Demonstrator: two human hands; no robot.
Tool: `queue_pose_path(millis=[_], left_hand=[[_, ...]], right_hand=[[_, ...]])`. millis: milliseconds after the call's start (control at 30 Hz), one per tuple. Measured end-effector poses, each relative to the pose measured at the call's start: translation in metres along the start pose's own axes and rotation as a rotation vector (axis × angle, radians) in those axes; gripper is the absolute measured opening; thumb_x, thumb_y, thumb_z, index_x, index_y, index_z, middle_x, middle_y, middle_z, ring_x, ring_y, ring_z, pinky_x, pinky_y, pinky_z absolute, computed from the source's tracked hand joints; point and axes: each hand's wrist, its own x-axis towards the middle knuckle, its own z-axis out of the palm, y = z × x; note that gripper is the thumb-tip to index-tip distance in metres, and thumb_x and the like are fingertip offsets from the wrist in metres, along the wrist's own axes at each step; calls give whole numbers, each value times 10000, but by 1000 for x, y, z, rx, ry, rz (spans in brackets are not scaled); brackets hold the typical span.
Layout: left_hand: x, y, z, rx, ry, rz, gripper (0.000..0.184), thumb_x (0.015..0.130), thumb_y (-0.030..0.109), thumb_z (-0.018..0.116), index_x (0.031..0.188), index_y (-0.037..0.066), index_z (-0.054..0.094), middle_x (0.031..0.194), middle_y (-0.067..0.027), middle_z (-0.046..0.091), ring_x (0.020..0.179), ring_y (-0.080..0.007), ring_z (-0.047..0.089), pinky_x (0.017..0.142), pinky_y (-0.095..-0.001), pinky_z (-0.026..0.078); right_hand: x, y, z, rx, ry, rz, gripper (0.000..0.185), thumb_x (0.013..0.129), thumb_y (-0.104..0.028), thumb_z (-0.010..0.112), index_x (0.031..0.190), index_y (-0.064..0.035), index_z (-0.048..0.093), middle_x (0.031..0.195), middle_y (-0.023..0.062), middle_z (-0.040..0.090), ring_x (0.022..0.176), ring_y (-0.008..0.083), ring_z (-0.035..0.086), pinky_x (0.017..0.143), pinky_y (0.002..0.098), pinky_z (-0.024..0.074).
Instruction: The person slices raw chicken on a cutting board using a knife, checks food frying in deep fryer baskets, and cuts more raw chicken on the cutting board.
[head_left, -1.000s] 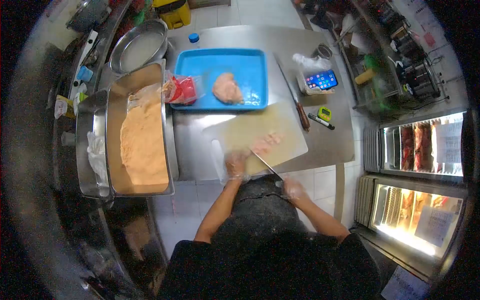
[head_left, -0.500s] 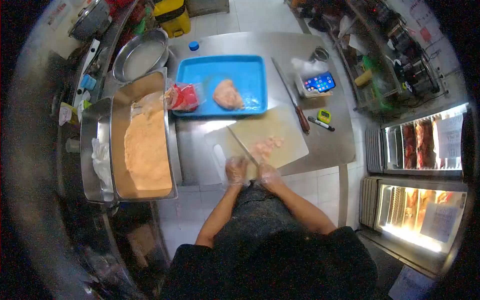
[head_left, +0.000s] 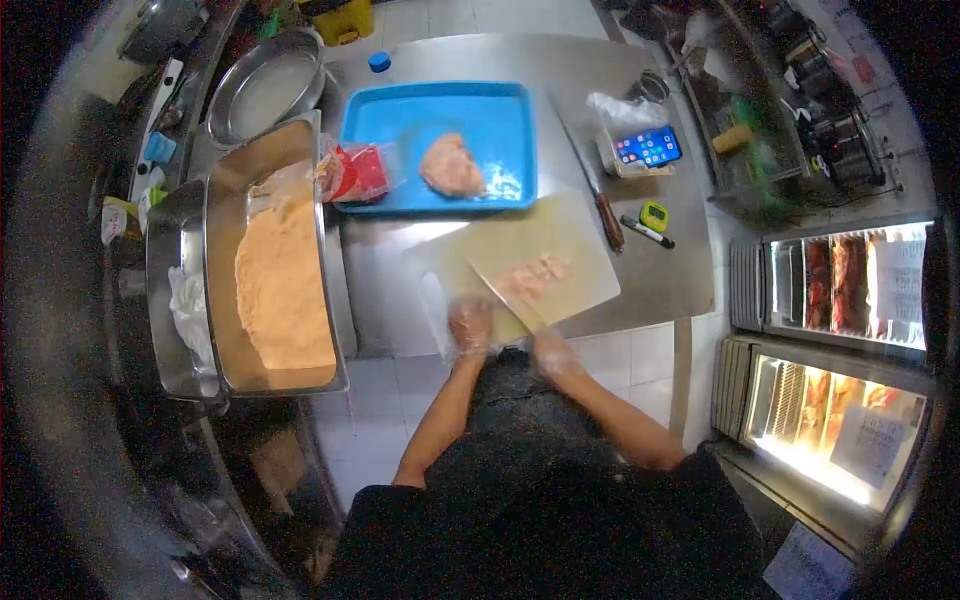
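Observation:
My right hand point(head_left: 553, 350), in a clear plastic glove, grips a knife point(head_left: 503, 300) whose blade points up and left over the cutting board point(head_left: 588, 245). Right beside the blade lie small pieces of raw chicken point(head_left: 535, 276). My left hand point(head_left: 470, 325), gloved too, is at the board's front left part, left of the knife; its fingers are blurred and I cannot make out anything in them. Beyond the board, a larger piece of raw chicken point(head_left: 453, 165) sits in a blue tray point(head_left: 512, 146).
At left stand a steel pan of orange-coloured powder point(head_left: 285, 290) and a round metal basin point(head_left: 225, 112). A red packet point(head_left: 357, 172) overlaps the tray. On the right lie a long wooden-handled knife point(head_left: 608, 222), a marker point(head_left: 648, 232), a green timer point(head_left: 654, 214) and a phone point(head_left: 648, 148).
The knife and my right hand have moved slightly right, away from my left hand. The whole view has shifted a little, with the table higher in it.

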Motion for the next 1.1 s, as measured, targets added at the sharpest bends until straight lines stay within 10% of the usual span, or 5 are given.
queue_pose_path(millis=[567,767,900,1000,1100], left_hand=[[-7,-34,63,-433,157,116,210,759,213,615,869,39,656,889,-139,634,760,-323,591,732,-409,483],[-5,41,38,196,-152,192,262,780,234,623,953,39,652,890,-158,632,823,-316,602,742,-394,480],[-13,25,27,-150,382,80,216,788,168,583,942,36,657,904,-147,630,873,-308,584,790,-405,457],[-15,-17,35,677,223,203,208,761,125,600,934,25,656,927,-146,624,904,-304,568,813,-407,450],[-5,54,-18,-28,-15,48,353,673,262,683,924,18,644,907,-161,598,895,-336,569,806,-415,463]], right_hand=[[15,36,-137,-277,-5,242,312,905,-281,372,1011,-25,515,919,263,609,883,398,606,773,503,473],[5,51,-115,-202,56,13,233,890,-240,377,892,-31,482,826,243,595,777,411,591,665,491,461],[26,46,-90,-47,26,-305,258,904,-249,347,908,-38,496,895,247,592,860,417,573,751,484,441],[34,-4,-131,-73,-206,-230,249,898,-225,389,953,-13,507,888,240,591,860,391,580,760,465,454],[45,-5,-146,-135,-270,-162,244,885,-157,424,1019,28,512,859,232,604,846,350,608,751,430,493]])
